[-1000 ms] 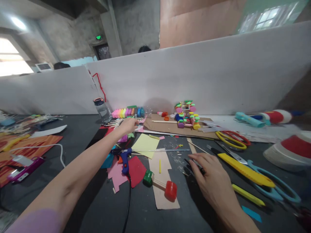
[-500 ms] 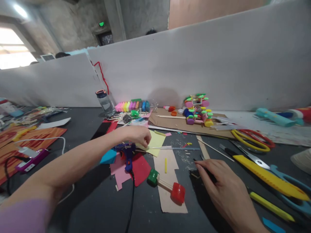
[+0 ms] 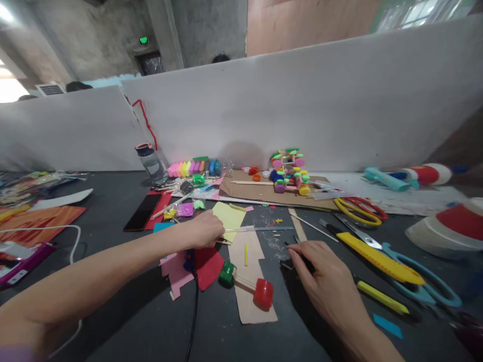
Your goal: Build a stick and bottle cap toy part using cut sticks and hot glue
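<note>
My left hand (image 3: 207,230) reaches across to the yellow paper (image 3: 229,219), its fingers curled together near a clear ruler (image 3: 264,229); what they grip, if anything, is hidden. Below its wrist lies a blue glue gun (image 3: 189,260), largely covered by my arm. My right hand (image 3: 320,269) rests on the dark table at the right, fingers closed around a small black thing that I cannot make out. Between the hands, a green roller (image 3: 227,274) and a red roller (image 3: 263,294) joined by thin sticks lie on tan card (image 3: 247,251), near a yellow strip (image 3: 246,255).
At the right lie a yellow cutter (image 3: 379,256), scissors (image 3: 418,281) and a green-yellow knife (image 3: 383,297). Behind stand a colourful clay model (image 3: 290,171) on cardboard (image 3: 241,190), clay blocks (image 3: 194,167) and a bottle (image 3: 151,163). A phone (image 3: 142,212) lies left.
The view has shifted to the right. My left hand has moved slightly left and lower over the table, now hiding more of the glue gun. My right hand stays in about the same place on the table.
</note>
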{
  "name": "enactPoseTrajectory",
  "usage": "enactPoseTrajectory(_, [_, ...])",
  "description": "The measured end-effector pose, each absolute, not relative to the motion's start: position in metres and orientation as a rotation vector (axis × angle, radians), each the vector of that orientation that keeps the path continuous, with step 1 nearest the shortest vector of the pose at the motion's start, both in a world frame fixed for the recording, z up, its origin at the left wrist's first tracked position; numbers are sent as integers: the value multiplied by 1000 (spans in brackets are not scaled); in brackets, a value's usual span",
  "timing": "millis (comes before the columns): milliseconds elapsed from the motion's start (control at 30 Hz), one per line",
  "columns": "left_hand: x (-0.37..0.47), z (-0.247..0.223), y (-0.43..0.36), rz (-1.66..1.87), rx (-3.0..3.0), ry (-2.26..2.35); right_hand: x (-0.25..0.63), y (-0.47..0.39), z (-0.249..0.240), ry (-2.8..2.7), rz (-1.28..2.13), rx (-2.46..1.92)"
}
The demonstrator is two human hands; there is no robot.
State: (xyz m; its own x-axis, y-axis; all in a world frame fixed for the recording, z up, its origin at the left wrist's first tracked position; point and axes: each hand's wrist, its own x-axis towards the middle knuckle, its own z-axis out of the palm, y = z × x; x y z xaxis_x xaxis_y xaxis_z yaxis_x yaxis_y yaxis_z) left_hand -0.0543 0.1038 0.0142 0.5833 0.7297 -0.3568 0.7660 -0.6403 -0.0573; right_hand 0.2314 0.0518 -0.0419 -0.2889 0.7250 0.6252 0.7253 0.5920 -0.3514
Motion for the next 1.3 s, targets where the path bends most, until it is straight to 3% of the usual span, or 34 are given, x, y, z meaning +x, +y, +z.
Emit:
enactPoseTrajectory(400, [-44,37,106,-196,2752,1156,233,47,-39,-2011,129,-1184])
enactPoseTrajectory(700, [-21,43,119,328,2430,952,230,46,-39,-1921,364,-1207])
enactPoseTrajectory(1000, [33,73,101,790,1797,664,223,39,-21,-1747,819,-1102])
enactPoseTrajectory(1167, [39,61,89,985,1603,718,225,35,-15,-1617,1237,-993])
enactPoseTrajectory(1300, [46,43,75,923,1528,775,226,34,-17,-1517,1538,-878])
